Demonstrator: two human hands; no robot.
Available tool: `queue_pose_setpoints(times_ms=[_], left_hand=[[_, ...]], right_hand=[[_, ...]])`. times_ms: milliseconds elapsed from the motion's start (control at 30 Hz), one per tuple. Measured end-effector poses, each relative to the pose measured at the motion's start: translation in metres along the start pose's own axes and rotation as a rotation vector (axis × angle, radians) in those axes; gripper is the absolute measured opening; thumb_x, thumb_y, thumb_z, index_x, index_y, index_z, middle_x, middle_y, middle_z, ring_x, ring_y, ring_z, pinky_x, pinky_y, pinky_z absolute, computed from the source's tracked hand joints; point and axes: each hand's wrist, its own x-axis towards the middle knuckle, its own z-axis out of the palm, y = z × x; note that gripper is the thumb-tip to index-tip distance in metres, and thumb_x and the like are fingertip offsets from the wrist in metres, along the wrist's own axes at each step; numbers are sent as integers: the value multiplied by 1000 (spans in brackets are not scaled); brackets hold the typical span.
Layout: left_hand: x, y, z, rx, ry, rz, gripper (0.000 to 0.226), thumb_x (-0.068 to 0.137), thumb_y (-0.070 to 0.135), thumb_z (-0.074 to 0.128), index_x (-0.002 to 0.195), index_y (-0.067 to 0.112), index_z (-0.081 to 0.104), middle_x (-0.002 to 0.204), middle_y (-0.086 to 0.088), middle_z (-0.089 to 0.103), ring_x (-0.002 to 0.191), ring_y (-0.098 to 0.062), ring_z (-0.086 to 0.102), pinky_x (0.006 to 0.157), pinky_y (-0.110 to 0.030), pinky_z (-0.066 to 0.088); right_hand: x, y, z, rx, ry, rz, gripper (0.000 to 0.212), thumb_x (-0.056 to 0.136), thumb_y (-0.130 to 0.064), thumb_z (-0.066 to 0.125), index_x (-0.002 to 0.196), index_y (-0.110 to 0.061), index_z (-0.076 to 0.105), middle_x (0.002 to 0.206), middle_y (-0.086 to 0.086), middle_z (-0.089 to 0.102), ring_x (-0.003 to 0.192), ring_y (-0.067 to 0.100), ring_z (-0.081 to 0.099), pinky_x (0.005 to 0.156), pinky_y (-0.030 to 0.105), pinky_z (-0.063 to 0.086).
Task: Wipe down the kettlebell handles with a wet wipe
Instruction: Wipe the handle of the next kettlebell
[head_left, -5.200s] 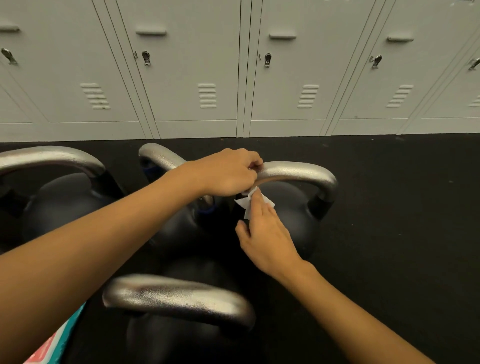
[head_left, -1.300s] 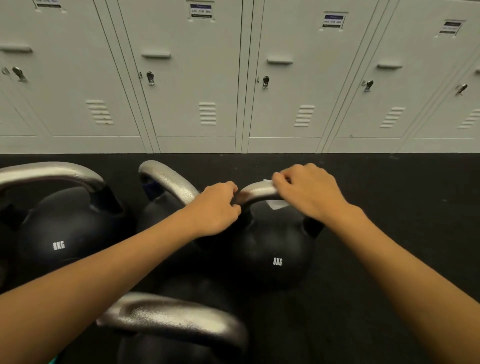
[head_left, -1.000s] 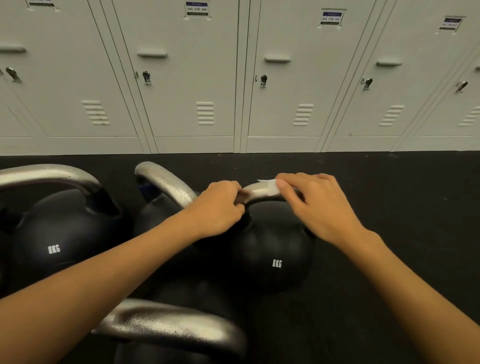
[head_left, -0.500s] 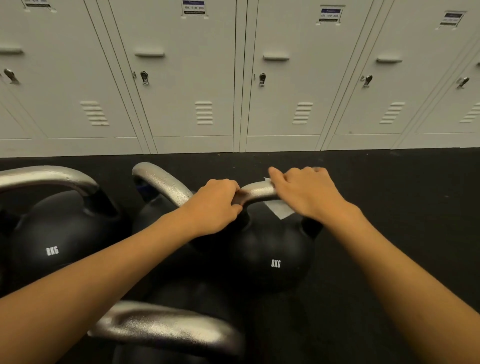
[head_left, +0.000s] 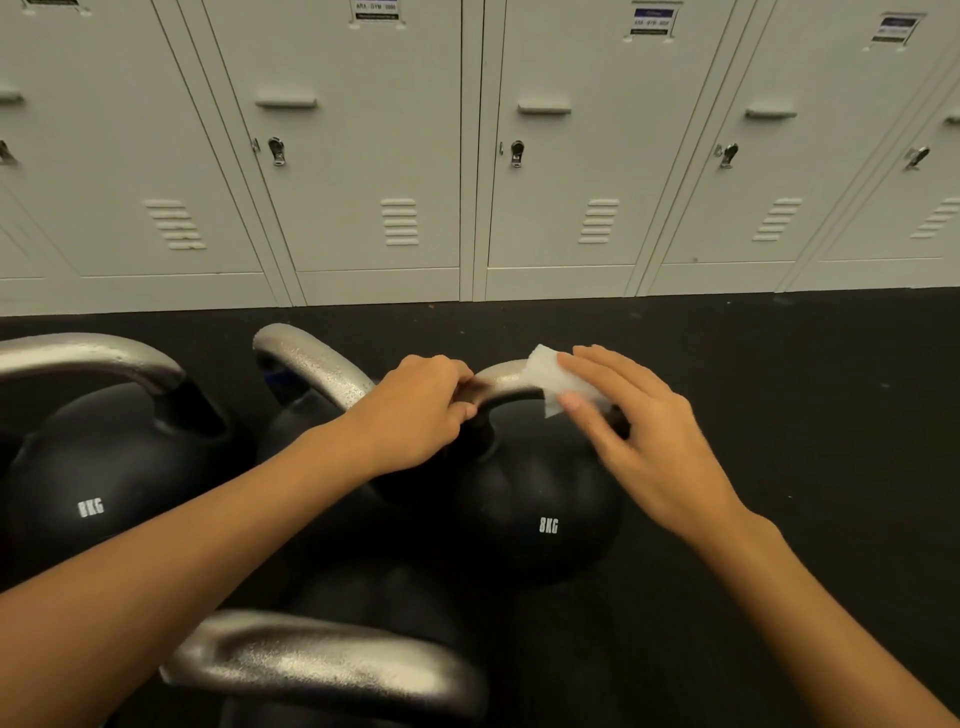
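Lockers (head_left: 561, 171) behind, black floor (head_left: 805, 389): your left hand (head_left: 415, 410) grips the kettlebell (head_left: 540, 514) handle (head_left: 501, 382), fingers curled; right hand (head_left: 644, 441) pinches wipe (head_left: 553, 382) on it.

Pale grey lockers (head_left: 374, 156) with small, unreadable labels line a black, seemingly rubber floor (head_left: 779, 389).
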Motion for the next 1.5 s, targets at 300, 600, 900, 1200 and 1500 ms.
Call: queue_pose_setpoints(times_ms=[300,600,900,1200,1500], left_hand=[[2,0,-1,-13,-7,8,35,93,22,60,127,15,57,113,-4,65,103,-18,61,97,-38,49],[3,-5,-1,-4,18,21,33,91,24,62,124,18,60,107,-3,68,100,-19,63,94,-40,50],[4,-3,-2,3,-12,17,34,92,24,61,125,17,59,108,-4,67,98,-18,64,94,-39,51],[4,-3,0,-11,23,9,36,89,29,65,123,18,61,104,-2,68,98,-19,64,93,-40,51],[3,1,2,36,38,4,37,90,29,64,124,17,60,107,-3,67,99,-18,62,95,-38,49]], right_hand=[[25,-20,27,-243,123,-51,21,99,-39,51,103,-20,59,90,-5,66,87,16,59,81,32,42],[7,14,21,-342,146,-104,45,101,-45,38,142,-30,48,125,-5,58,121,10,49,116,41,24],[13,9,28,-334,214,-32,39,101,-44,33,125,-27,58,108,-5,59,98,16,54,101,37,32],[-1,23,38,-543,254,-21,46,103,-50,28,143,-34,42,128,1,52,121,16,47,113,52,17],[10,8,37,-363,241,12,45,102,-48,21,124,-27,54,113,1,53,102,17,49,100,37,28]])
